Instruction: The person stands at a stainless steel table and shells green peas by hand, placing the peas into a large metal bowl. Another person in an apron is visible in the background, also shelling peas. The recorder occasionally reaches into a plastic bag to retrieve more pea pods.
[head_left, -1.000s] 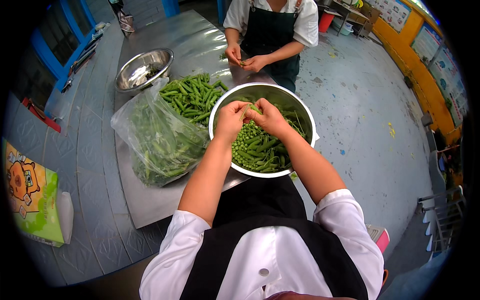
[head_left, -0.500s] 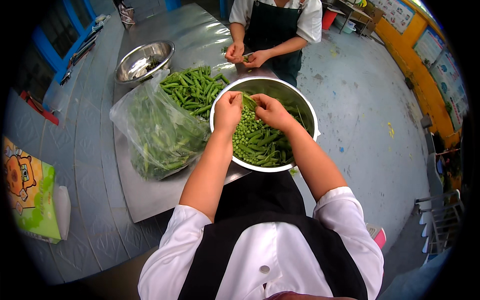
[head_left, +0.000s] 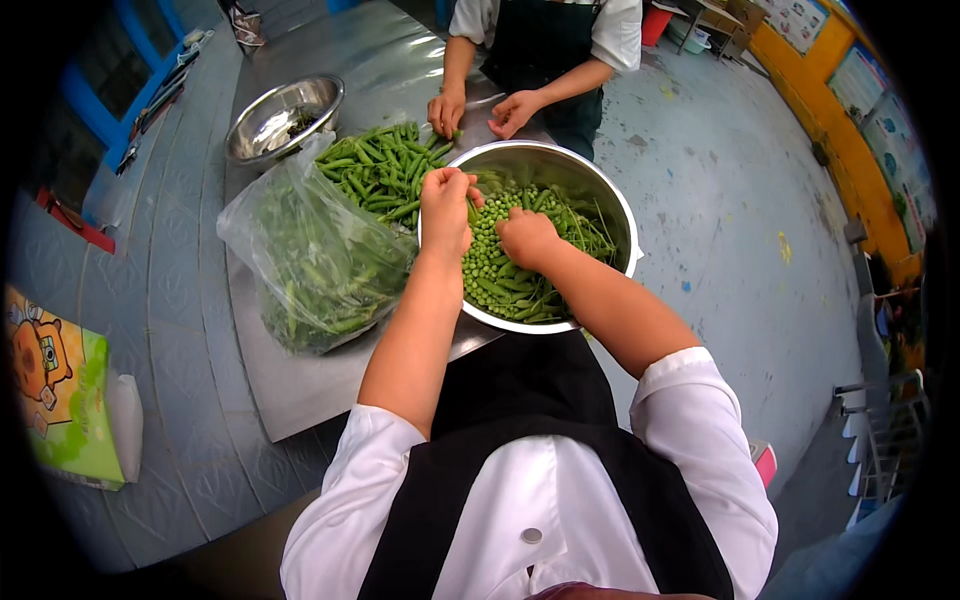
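A large steel bowl (head_left: pixel 631 250) stands in front of me at the table's edge. Shelled green peas (head_left: pixel 484 250) fill its left side, with pea pods (head_left: pixel 525 300) to the right and nearest me. Over the bowl's left rim, my left hand (head_left: pixel 446 215) is closed in a pinch; what it holds, if anything, is hidden. My right hand (head_left: pixel 530 240) reaches down into the bowl onto the peas, its fingers curled and the tips out of sight. Left of the bowl lie a heap of pea pods (head_left: pixel 385 175) and a clear plastic bag (head_left: pixel 320 255) filled with more green pods.
Across the metal table (head_left: pixel 300 395), a co-worker's hand (head_left: pixel 447 110) touches the pod heap, the other hand (head_left: pixel 514 114) beside it. A shallower steel bowl (head_left: pixel 262 108) with dark scraps sits at back left. A green-and-orange package (head_left: pixel 65 390) lies on the tiled surface at left.
My hands have parted, and the pod between them no longer shows. The right hand has dropped lower into the bowl. The co-worker's hands have separated, one reaching the pod heap.
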